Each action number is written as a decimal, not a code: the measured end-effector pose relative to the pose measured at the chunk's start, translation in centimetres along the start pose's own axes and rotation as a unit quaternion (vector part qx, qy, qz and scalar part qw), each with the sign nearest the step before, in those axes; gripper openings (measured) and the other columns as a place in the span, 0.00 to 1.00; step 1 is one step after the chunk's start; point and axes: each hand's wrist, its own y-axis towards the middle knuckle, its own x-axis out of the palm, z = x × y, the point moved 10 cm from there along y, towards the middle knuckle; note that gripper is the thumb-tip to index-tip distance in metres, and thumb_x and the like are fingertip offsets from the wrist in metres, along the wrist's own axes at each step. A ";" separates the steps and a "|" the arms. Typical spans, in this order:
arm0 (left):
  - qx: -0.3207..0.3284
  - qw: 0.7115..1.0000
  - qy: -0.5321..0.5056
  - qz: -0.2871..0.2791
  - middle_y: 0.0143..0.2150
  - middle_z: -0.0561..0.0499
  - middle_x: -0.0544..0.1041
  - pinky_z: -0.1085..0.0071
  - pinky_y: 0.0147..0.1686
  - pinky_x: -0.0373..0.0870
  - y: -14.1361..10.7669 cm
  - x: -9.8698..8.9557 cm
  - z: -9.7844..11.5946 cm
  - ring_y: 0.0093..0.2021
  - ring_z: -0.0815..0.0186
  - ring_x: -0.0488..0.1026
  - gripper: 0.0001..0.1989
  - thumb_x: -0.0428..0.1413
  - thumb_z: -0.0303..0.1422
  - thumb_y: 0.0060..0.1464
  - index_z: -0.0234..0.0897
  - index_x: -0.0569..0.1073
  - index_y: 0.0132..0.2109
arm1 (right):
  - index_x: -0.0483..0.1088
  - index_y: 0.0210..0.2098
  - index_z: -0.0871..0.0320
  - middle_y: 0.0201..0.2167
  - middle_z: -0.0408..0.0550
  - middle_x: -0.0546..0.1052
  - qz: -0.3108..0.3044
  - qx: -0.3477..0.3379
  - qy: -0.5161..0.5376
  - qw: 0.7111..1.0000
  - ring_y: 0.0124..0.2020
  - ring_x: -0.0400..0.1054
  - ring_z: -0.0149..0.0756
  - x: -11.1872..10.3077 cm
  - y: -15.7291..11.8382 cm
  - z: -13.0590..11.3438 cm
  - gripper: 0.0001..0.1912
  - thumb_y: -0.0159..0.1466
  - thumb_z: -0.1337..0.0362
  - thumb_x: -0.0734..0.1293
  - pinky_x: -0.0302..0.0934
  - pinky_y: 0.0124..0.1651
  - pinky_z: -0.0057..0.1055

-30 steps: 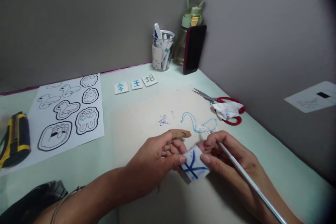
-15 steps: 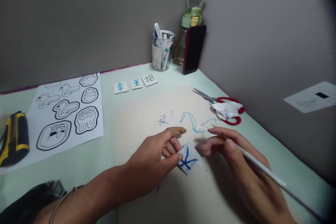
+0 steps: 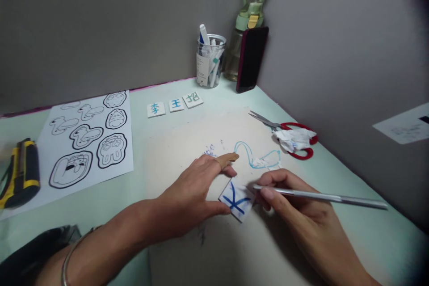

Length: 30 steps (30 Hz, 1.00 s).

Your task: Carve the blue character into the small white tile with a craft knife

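Observation:
A small white square tile (image 3: pixel 239 194) with blue brush-like strokes lies on the beige board (image 3: pixel 174 261). My left hand (image 3: pixel 197 187) braces it, the thumb on its left edge and a finger by its top corner. That hand's index finger wears a tan bandage (image 3: pixel 228 160) and is stretched past the tile. My right hand (image 3: pixel 295 210) is closed in a pen grip on a slim silver pen-shaped tool (image 3: pixel 321 195). The tool's tip is at the tile's right corner; its exact kind cannot be made out.
Red-handled scissors (image 3: pixel 303 154) with crumpled tissue (image 3: pixel 295 138) lie at right. Behind stand a marker jar (image 3: pixel 203 69), a phone (image 3: pixel 253 60) and a green bottle (image 3: pixel 234 47). Three lettered tiles (image 3: pixel 156 109), a printed sheet (image 3: pixel 110 174) and a yellow-black tool (image 3: pixel 23 170) lie left.
The tile, tilted in my left fingers before, now lies flat on the board. My left fingers have spread around it. The silver tool has swung from slanting back to nearly level, its tip at the tile.

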 end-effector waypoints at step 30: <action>-0.011 1.000 -0.007 -0.020 0.58 0.51 0.75 0.61 0.61 0.57 0.5 0.0 -0.2 0.60 0.56 0.63 0.44 0.68 0.31 0.51 0.41 0.55 0.70 | 0.71 0.29 0.54 0.23 0.40 0.73 -0.004 -0.009 -0.075 0.997 0.24 0.64 0.32 1.1 0.8 -0.8 0.10 0.66 0.58 0.66 0.57 0.27 0.27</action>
